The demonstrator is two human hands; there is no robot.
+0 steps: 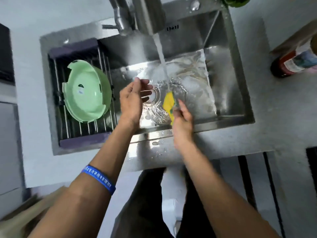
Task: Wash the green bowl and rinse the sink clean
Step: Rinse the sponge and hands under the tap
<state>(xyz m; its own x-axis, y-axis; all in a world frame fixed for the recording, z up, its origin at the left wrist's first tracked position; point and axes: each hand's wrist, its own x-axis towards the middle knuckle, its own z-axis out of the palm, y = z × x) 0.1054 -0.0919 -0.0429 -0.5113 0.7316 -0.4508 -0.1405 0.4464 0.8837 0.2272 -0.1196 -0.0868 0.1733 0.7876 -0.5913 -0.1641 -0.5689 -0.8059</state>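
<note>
The green bowl (86, 92) leans tilted on a wire drying rack (78, 129) across the left part of the steel sink (229, 93), its inside facing up. Water streams from the faucet (147, 16) onto a yellow sponge with a green scouring side (168, 102). My right hand (182, 122) pinches that sponge by its lower end, just right of the drain (152, 97). My left hand (133, 100) hovers over the drain with relaxed fingers, holding nothing, close beside the bowl's right rim.
A dark bottle with a red and white label (295, 62) lies on the grey counter to the right of the sink. Something green (235, 1) sits at the sink's back right corner. Water pools on the sink's front ledge (154, 148).
</note>
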